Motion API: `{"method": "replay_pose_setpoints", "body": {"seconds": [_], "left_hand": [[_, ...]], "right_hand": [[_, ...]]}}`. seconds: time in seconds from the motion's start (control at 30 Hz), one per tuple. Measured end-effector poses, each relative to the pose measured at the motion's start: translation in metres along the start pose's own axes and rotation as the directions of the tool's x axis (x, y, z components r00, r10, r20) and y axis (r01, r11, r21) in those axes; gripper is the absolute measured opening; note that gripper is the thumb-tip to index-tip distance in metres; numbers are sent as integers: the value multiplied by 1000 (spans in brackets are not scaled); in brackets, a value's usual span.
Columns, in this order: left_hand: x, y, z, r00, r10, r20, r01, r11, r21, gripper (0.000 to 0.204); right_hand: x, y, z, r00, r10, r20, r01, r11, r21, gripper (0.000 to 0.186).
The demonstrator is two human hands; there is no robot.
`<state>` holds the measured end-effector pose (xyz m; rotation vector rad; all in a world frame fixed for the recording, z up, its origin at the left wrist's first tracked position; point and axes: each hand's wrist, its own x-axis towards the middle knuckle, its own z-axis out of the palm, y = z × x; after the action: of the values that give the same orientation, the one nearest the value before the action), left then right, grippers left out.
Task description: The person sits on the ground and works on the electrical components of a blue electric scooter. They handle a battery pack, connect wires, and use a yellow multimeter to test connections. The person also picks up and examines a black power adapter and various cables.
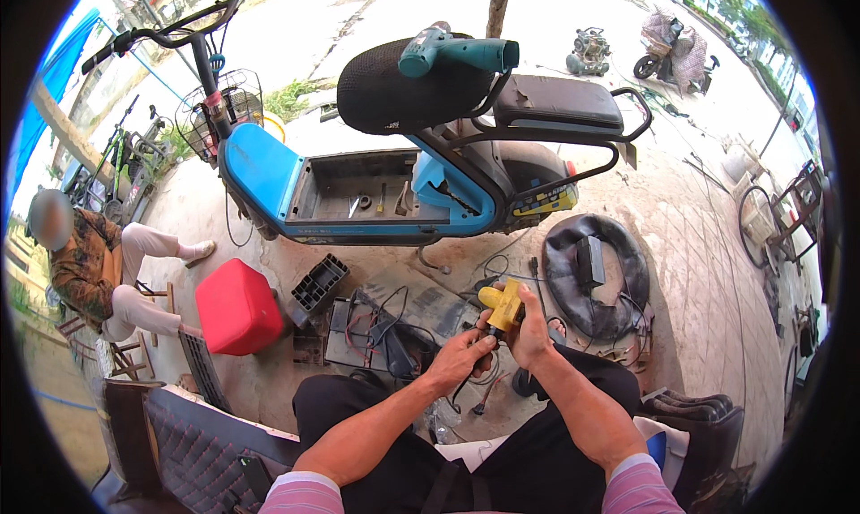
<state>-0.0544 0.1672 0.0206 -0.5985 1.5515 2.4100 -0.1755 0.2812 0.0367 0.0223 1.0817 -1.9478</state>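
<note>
Seated low over the pavement, the person holds a yellow handheld device (503,306), apparently a meter or tester, between both hands above the knees. The right hand (530,333) wraps it from the right side, its grip closed around the body so the device stays steady and upright, face toward the wearer. The left hand (461,357) comes in from below and left, fingers pinched at the dark lower end of the device where a black cable (466,387) leaves it; whether it grips the cable or the casing cannot be told. Just beyond the hands, on the ground, lies an opened battery pack (363,330) with red and black wires spilling out, near enough for leads to reach. A red plastic cover (237,306) and a black ribbed part (319,283) lie to its left. Behind stands a blue electric scooter (260,178) with its footwell opened and small tools resting in it, a teal power drill (457,53) laid on its black saddle where it is handy. A black inner tube (596,272) lies to the right. Another person sits at the far left on a stool.
</note>
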Motion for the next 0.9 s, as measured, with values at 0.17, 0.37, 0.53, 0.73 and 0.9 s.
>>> {"method": "replay_pose_setpoints", "body": {"seconds": [0.17, 0.37, 0.53, 0.73, 0.9], "left_hand": [[1, -2, 0, 1000, 9, -4, -9, 999, 31, 33], [3, -6, -2, 999, 42, -32, -40, 996, 80, 31], [0, -3, 2, 999, 31, -39, -29, 999, 42, 31], [2, -5, 0, 998, 46, -34, -44, 997, 69, 32], [2, -8, 2, 998, 45, -50, -42, 998, 50, 32]], "right_hand": [[-1, -5, 2, 999, -6, -37, 7, 999, 32, 54], [2, -7, 1, 999, -43, -32, 43, 999, 12, 53], [-1, -6, 5, 999, -11, -31, 11, 1000, -2, 55], [0, -4, 6, 1000, -14, -20, 14, 1000, 2, 58], [-3, -4, 3, 999, 34, -9, -34, 999, -1, 53]]}}
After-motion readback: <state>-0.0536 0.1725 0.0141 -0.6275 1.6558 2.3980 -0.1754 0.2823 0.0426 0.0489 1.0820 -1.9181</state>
